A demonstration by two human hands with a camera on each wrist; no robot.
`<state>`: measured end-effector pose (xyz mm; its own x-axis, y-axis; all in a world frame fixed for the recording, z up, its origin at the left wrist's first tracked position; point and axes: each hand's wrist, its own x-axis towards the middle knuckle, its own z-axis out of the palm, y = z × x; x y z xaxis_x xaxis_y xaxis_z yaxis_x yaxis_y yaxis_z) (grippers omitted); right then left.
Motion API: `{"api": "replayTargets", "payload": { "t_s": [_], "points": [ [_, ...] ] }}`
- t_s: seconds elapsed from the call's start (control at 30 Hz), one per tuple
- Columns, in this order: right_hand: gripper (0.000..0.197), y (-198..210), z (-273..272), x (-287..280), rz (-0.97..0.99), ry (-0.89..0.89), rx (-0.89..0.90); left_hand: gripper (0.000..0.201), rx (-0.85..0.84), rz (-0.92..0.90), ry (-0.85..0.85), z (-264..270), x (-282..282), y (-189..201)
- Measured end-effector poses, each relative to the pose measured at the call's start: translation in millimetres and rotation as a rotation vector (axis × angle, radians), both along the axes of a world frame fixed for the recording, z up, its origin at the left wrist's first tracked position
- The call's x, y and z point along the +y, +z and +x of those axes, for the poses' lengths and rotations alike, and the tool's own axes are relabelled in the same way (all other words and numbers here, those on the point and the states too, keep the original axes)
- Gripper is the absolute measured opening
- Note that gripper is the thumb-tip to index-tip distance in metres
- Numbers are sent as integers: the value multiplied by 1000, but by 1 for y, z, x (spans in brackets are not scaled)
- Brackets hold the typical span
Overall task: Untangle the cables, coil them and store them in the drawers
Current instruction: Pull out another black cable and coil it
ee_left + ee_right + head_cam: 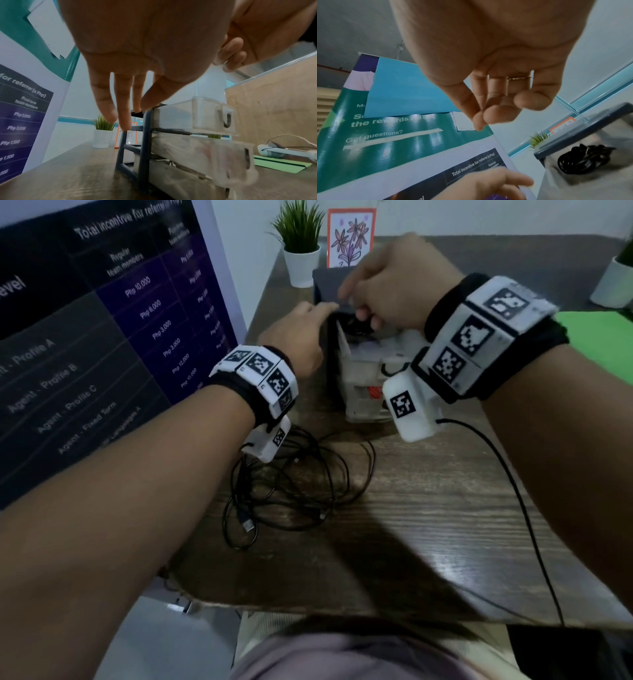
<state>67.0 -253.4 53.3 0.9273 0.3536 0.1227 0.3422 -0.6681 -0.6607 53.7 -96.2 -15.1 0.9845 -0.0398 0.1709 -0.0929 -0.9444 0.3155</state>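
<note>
Tangled cables [287, 484] on wooden table [428, 525]

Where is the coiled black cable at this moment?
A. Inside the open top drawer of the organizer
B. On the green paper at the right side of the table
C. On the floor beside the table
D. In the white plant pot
A. The coiled black cable lies inside the pulled-out top drawer; the right hand is just above it, and the left hand rests on the frame.
</note>
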Motion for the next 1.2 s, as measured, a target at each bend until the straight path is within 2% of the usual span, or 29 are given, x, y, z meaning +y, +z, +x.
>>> {"api": "replayTargets", "payload": {
  "t_s": [0.1, 0.27, 0.33, 0.47, 0.57, 0.63, 0.73, 0.87, 1.0, 1.1, 1.2],
  "points": [
    [20, -5, -21, -2, 107, 63, -12, 65, 84, 19, 35, -20, 9, -12],
    [16, -28, -34, -7, 62, 182, 31, 36, 313, 57, 54, -57, 25, -22],
    [15, -42, -41, -6, 33, 228, 106, 32, 363, 58, 60, -70, 34, -25],
    [14, -80, -53, 2, -64, 314, 234, 32, 503, 204, 87, -85, 46, -43],
    [13, -102, -57, 11, -81, 329, 232, 14, 552, 214, 75, -87, 48, -58],
    [14, -111, -58, 16, -59, 325, 195, 9, 517, 166, 76, -87, 47, -62],
    [27, -114, -58, 21, 7, 321, 178, 14, 375, 47, 49, -84, 43, -57],
    [37, -103, -59, 19, 34, 323, 161, 21, 171, -249, 25, -83, 31, -42],
    [24, -89, -58, 7, 89, 266, 136, 15, 39, -485, 28, -83, 24, -35],
    [21, -85, -57, -2, 224, 243, 195, 13, -23, -567, 64, -81, 20, -34],
    [20, -85, -61, 1, 227, 271, 218, 14, -72, -601, 68, -78, 13, -31]
  ]
}}
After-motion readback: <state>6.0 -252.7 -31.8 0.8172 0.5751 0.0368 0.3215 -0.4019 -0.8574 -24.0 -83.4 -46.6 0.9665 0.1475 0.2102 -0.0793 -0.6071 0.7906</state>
